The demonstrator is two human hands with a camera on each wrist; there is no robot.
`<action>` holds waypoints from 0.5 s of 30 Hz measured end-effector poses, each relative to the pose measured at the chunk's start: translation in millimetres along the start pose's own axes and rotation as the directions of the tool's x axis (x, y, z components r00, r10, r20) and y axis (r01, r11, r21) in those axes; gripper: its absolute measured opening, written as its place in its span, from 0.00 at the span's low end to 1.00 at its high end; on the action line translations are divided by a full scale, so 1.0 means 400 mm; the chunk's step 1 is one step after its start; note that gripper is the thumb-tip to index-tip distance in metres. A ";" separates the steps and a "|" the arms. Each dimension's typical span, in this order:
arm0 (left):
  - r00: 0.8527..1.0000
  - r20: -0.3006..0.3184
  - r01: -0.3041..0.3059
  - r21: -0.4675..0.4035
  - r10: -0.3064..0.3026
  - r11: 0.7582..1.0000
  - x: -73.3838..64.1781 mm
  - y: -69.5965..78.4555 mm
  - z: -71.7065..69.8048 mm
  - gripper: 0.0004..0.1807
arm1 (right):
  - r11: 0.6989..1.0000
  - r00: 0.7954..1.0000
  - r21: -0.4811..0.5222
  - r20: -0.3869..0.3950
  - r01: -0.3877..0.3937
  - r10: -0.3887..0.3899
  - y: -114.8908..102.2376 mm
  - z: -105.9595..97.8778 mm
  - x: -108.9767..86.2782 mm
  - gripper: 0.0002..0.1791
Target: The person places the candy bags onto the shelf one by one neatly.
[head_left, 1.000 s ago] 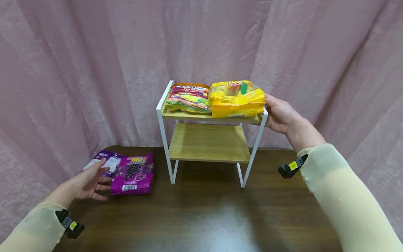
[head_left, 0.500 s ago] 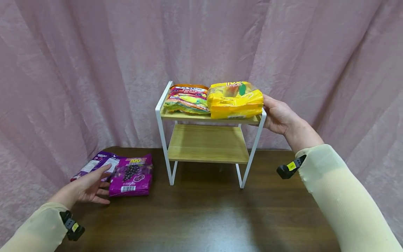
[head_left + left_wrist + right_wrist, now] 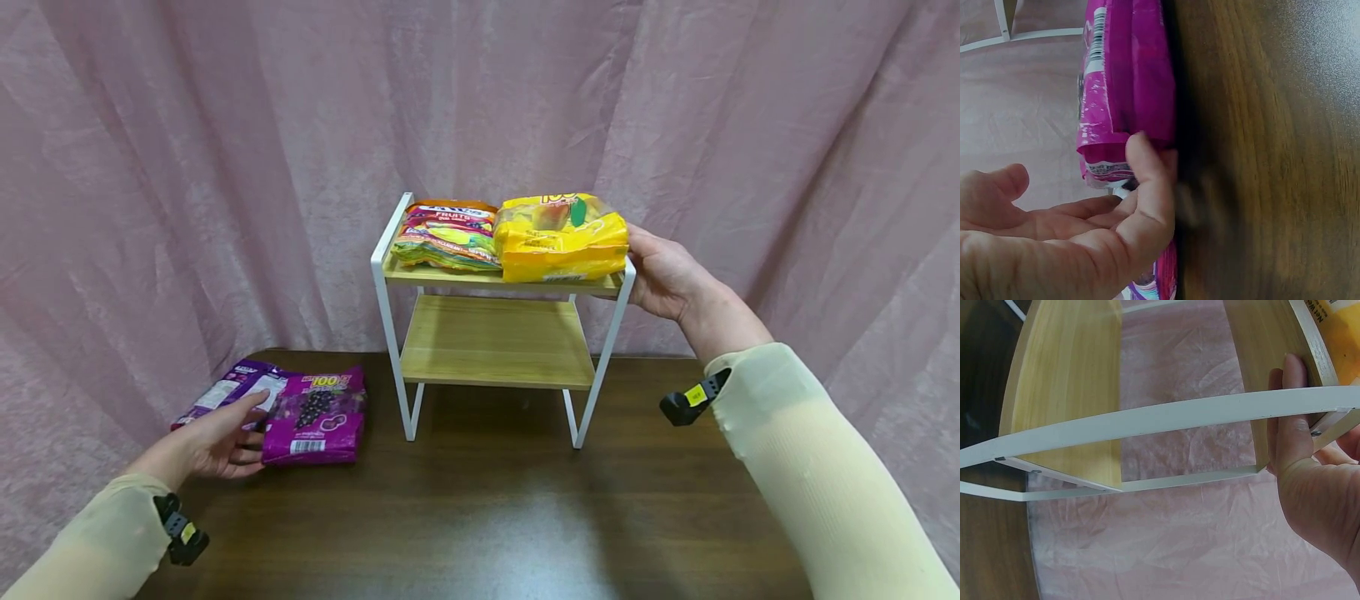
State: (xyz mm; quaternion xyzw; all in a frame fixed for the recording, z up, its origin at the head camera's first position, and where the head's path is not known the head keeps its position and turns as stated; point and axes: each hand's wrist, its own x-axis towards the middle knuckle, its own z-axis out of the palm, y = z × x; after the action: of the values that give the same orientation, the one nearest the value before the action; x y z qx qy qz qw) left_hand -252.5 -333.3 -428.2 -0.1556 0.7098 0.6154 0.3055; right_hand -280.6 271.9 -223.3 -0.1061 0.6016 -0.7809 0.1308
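Note:
A two-tier shelf rack (image 3: 510, 342) with wooden boards and white metal sides carries a multicoloured candy bag (image 3: 450, 237) and a yellow candy bag (image 3: 562, 242) on its upper board. My right hand (image 3: 667, 271) grips the rack's upper right end. In the right wrist view, fingers (image 3: 1294, 422) reach beneath the upper board; the yellow bag hides part of the hand in the head view. Left of the rack, a purple candy bag (image 3: 315, 417) with grapes printed on it lies on the table. My left hand (image 3: 217, 437) touches its left end, fingers extended and thumb apart.
A second, darker purple bag (image 3: 236, 387) lies behind my left hand, partly covered by the first one. The brown wooden table (image 3: 480, 517) extends in front of the rack. Pink curtain (image 3: 510, 100) hangs close behind everything.
My left hand has moved slightly to the right, and its fingers have come together against the purple bag's end. The right hand and the rack stay about where they were.

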 end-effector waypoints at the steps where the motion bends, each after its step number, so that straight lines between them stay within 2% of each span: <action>1: 1.000 -0.010 0.001 -0.002 -0.001 1.000 0.002 -0.001 0.000 0.57 | 1.000 1.000 -0.001 -0.001 0.000 0.000 0.000 0.000 0.000 0.32; 8: 0.999 -0.048 0.001 0.030 0.000 1.000 0.018 -0.011 0.006 0.53 | 1.000 1.000 -0.013 0.000 -0.007 0.007 0.000 -0.003 0.000 0.32; 15: 0.986 -0.167 -0.002 0.136 0.025 0.991 0.032 -0.026 0.030 0.45 | 1.000 1.000 -0.002 0.008 -0.001 0.001 0.000 -0.003 0.001 0.32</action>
State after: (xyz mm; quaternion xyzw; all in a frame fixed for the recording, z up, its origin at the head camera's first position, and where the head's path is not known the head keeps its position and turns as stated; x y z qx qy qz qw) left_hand -253.4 -321.9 -445.0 -0.1812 0.7742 0.5525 0.2501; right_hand -281.2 272.8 -223.6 -0.1091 0.6020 -0.7797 0.1332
